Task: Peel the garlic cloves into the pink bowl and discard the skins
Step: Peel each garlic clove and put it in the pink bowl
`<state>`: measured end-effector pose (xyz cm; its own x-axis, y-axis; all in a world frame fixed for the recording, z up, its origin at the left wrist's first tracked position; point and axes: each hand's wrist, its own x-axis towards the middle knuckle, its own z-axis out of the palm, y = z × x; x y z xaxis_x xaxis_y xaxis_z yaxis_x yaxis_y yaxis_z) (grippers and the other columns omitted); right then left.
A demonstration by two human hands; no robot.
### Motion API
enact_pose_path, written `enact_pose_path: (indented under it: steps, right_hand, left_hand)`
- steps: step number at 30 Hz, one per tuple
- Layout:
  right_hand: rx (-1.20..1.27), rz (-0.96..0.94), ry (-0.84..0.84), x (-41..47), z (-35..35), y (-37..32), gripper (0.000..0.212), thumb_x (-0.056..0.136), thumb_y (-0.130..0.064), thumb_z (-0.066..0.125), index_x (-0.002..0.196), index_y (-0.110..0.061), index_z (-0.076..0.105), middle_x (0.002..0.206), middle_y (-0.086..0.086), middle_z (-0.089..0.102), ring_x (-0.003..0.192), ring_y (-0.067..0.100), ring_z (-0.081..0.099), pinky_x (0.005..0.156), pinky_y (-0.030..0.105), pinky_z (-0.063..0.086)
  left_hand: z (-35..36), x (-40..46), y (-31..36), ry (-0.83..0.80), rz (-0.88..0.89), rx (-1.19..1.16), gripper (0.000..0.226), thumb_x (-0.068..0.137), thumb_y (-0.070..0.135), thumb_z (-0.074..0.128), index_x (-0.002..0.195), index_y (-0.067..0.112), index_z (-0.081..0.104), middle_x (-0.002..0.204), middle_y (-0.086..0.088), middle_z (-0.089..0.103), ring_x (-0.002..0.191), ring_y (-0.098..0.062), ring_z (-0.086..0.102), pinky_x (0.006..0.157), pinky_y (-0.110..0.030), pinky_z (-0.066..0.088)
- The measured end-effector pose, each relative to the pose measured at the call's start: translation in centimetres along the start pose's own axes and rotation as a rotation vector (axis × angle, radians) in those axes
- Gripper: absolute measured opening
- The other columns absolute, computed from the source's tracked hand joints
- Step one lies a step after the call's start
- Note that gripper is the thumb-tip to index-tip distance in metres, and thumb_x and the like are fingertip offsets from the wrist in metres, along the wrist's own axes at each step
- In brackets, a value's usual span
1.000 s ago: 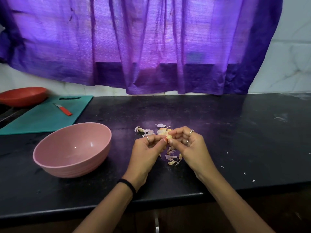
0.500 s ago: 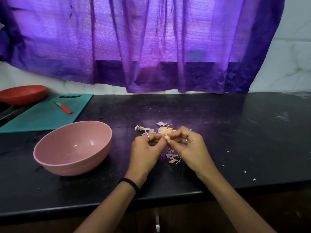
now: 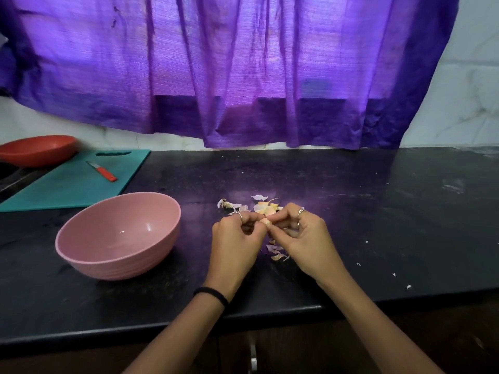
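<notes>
Black desk (image 3: 378, 225) carries the pink bowl (image 3: 118, 236), left of both hands. Left hand (image 3: 235, 244) and right hand (image 3: 302, 238) meet above it, each grip pinching 1 garlic clove (image 3: 266, 221). Loose skins (image 3: 275, 252) lie under and just behind the hands.

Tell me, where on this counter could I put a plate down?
The widest bare stretch of counter is right of the hands, with only tiny flakes near the front edge. Another runs behind the skins, below the curtain. It is crowded around the hands and left, by the bowl and board.
</notes>
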<state>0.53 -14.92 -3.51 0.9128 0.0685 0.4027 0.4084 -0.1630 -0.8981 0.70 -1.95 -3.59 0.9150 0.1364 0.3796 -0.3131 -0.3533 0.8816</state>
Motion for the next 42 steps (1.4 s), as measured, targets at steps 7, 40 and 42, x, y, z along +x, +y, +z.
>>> enact_pose_path:
  steps: [7,40,42]
  right_hand:
    - [0.029,0.006,0.074,0.5,-0.3,0.4,0.012,0.085,0.001,0.068,0.088,-0.01,0.066,0.08,-0.001,0.071,0.075,0.013,0.068,0.074,0.031,0.059]
    - [-0.213,-0.037,-0.045,0.3,-0.3,0.6,0.033,0.094,0.001,0.053,0.084,-0.028,0.064,0.064,-0.011,0.06,0.059,-0.001,0.055,0.059,0.018,0.05]
    - [-0.172,-0.025,-0.06,0.4,-0.4,0.6,0.037,0.094,0.002,0.052,0.083,-0.031,0.064,0.064,-0.009,0.059,0.058,-0.001,0.053,0.059,0.016,0.048]
  left_hand:
    - [0.1,0.1,-0.4,-0.045,-0.052,-0.122,0.022,0.088,0.015,0.062,0.078,0.032,0.072,0.071,0.01,0.072,0.069,-0.004,0.066,0.078,-0.04,0.058]
    - [-0.2,0.0,0.5,-0.069,0.232,0.237,0.017,0.086,0.009,0.059,0.075,0.007,0.072,0.049,0.017,0.053,0.049,0.004,0.053,0.048,-0.01,0.037]
    - [-0.3,0.0,0.4,-0.077,0.221,0.225,0.017,0.087,0.007,0.059,0.075,0.004,0.071,0.049,0.018,0.052,0.047,0.006,0.052,0.048,-0.006,0.034]
